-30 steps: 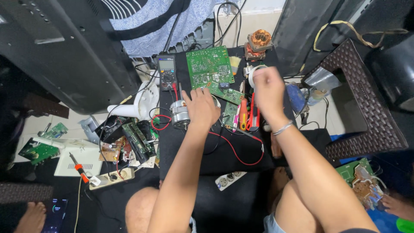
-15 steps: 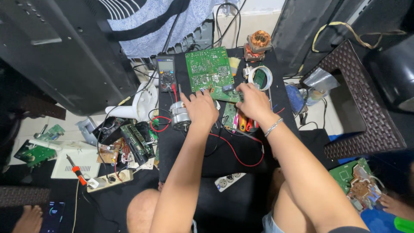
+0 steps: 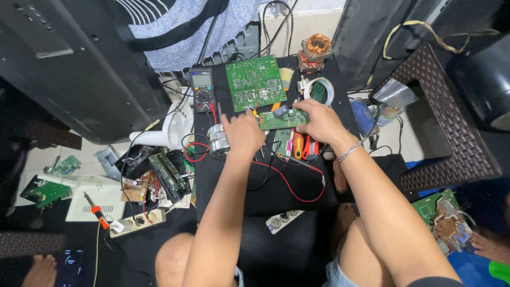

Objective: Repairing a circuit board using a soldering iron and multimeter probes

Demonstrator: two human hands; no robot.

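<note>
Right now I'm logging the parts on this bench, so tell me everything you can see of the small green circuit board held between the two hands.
The small green circuit board is a narrow, elongated strip, lying roughly level over the black work surface, just below the large square green board. Small components stud its top, too small to identify. The left hand meets its left end and the right hand covers its right end, fingers curled over the edge. Screwdrivers with red and orange handles lie just below it.
</note>
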